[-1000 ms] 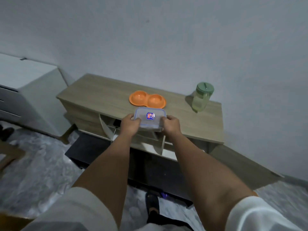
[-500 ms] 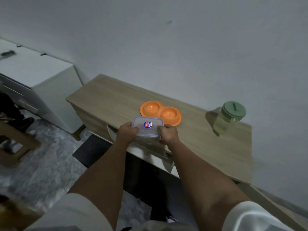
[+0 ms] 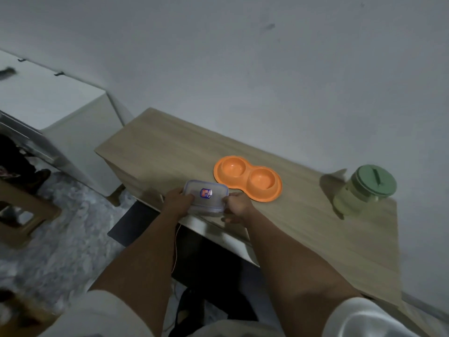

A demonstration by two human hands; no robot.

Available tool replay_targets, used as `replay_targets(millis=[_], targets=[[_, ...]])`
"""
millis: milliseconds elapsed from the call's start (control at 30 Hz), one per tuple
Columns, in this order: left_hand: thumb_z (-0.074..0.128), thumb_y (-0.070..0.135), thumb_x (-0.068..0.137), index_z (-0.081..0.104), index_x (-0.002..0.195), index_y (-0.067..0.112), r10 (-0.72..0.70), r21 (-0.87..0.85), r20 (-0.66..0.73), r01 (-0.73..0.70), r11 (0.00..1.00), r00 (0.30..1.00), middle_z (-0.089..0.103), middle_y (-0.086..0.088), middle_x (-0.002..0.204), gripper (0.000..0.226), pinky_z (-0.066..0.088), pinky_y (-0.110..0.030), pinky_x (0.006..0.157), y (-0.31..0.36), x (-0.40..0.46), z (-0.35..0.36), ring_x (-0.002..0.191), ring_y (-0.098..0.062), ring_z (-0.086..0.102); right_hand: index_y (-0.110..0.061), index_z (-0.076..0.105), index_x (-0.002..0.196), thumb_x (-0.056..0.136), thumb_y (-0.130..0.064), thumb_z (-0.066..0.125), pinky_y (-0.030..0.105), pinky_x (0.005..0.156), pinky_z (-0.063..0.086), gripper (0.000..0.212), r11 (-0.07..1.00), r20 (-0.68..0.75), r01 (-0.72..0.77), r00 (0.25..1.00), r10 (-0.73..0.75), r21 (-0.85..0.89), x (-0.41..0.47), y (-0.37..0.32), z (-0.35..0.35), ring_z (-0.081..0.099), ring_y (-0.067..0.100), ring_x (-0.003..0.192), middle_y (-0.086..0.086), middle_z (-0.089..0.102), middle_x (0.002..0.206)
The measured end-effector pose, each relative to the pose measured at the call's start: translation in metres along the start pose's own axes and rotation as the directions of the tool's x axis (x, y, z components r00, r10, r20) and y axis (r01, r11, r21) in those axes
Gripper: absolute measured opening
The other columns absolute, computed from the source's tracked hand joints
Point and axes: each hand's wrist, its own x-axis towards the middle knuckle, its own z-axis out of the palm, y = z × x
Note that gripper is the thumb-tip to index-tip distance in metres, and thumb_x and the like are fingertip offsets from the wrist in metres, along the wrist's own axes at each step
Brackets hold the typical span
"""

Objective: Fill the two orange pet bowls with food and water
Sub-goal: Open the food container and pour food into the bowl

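- Wooden cabinet top (image 3: 175, 152): left corner and front edge in view; back edge against the grey wall (image 3: 243, 69); right end cut short just past the jug.
- Bare wood across the left half of the top, behind and left of the bowls; more bare wood between bowls and jug, and along the right front.
- Orange double pet bowl (image 3: 247, 181) flat on the top, mid-depth, both wells showing only orange inside.
- Green-lidded jug (image 3: 362, 190) upright near the right end, well apart from the bowls.
- Clear lidded container (image 3: 206, 197) with a small blue-red label, at the front edge, just beside the near-left rim of the bowls; whether resting on the wood or held just above it: cannot tell.
- Left hand (image 3: 177, 201) curled round the container's left end, thumb over the lid.
- Right hand (image 3: 237, 206) curled round its right end, fingers wrapped below.
- White unit (image 3: 48, 103) left of the cabinet, a gap between them.
- Versus half a second ago: same two-handed grip; container closer to the bowls and now over the front edge; view nearer, jug lower in frame.
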Motion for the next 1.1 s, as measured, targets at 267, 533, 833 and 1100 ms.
replay_targets(millis=[267, 533, 833, 1100], targets=[[0.066, 0.029, 0.079, 0.072, 0.096, 0.000, -0.006, 0.086, 0.101, -0.002, 0.996, 0.995, 0.064, -0.015, 0.080, 0.034, 0.056, -0.045, 0.074, 0.003, 0.113, -0.025, 0.074, -0.030, 0.063, -0.014, 0.058, 0.065, 0.094, -0.014, 0.071, 0.017, 0.033, 0.031, 0.031, 0.994, -0.135, -0.010, 0.991, -0.005, -0.113, 0.067, -0.035, 0.049, 0.047, 0.010, 0.044, -0.001, 0.051, 0.057], [0.058, 0.023, 0.094, 0.071, 0.110, 0.002, 0.049, 0.155, 0.122, -0.068, 0.986, 0.991, 0.070, -0.020, 0.105, 0.030, 0.048, -0.036, 0.081, 0.015, 0.200, -0.040, 0.099, -0.036, 0.066, -0.005, 0.067, 0.077, 0.082, -0.022, 0.076, 0.032, 0.060, 0.040, 0.020, 0.972, -0.367, -0.006, 0.927, -0.084, -0.236, 0.118, -0.072, 0.110, 0.061, 0.028, 0.070, 0.014, 0.062, 0.073], [0.060, 0.030, 0.078, 0.071, 0.104, -0.003, -0.001, 0.148, 0.132, -0.018, 0.989, 0.991, 0.070, -0.030, 0.104, 0.044, 0.057, -0.044, 0.078, 0.053, 0.289, -0.048, 0.097, -0.043, 0.070, -0.008, 0.070, 0.073, 0.061, -0.026, 0.084, 0.056, 0.069, 0.063, 0.026, 0.998, -0.374, -0.037, 0.927, 0.012, -0.059, 0.211, -0.107, 0.124, 0.069, 0.035, 0.063, 0.023, 0.073, 0.076], [0.071, 0.031, 0.090, 0.060, 0.123, 0.009, -0.203, -0.041, 0.279, 0.223, 0.974, 0.938, 0.061, -0.013, 0.117, 0.041, 0.052, -0.039, 0.082, 0.066, 0.310, -0.050, 0.100, -0.028, 0.059, -0.006, 0.058, 0.064, 0.073, -0.001, 0.087, 0.041, 0.065, 0.050, 0.031, 0.958, -0.268, -0.170, 0.935, 0.232, 0.232, 0.192, -0.136, 0.119, 0.040, 0.018, 0.028, 0.013, 0.049, 0.055]])
